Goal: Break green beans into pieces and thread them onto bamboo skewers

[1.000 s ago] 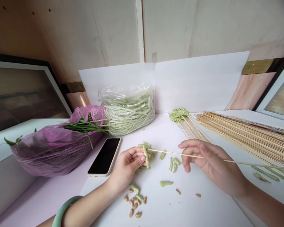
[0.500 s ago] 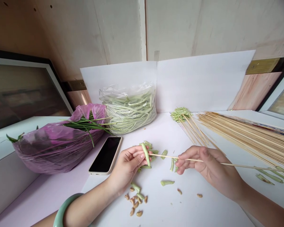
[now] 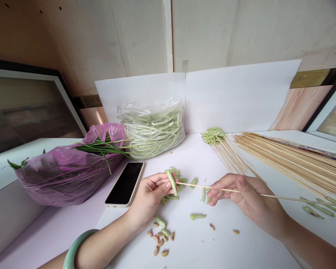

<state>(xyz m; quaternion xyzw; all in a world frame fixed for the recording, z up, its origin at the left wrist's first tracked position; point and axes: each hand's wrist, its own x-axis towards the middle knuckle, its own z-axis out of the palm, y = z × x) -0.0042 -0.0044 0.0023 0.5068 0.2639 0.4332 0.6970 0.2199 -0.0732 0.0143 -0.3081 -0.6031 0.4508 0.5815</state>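
Between the thumb and fingers of my left hand point(image 3: 152, 196) is a short green bean piece point(image 3: 171, 183), held upright. The tip of a thin bamboo skewer point(image 3: 197, 185) meets it; whether it pierces the bean I cannot tell. My right hand point(image 3: 252, 203) has its thumb and fingers closed loosely on the skewer, whose far end runs off to the right. Behind my left hand lies a small heap of bean pieces point(image 3: 182, 179). Nearer to me, loose bean pieces point(image 3: 198, 216) and several brown beans point(image 3: 160, 243) lie scattered on the white surface.
A clear bag of long green beans point(image 3: 156, 130) stands at the back. Left are a purple bag point(image 3: 70, 179) with green stalks and a phone point(image 3: 125, 184). Back right, skewered bean pieces point(image 3: 213, 135) lie beside many loose skewers point(image 3: 291, 160). Bean ends point(image 3: 322, 210) lie far right.
Almost nothing differs. The right end of the skewer sits very slightly lower; both hands keep their grip and place.
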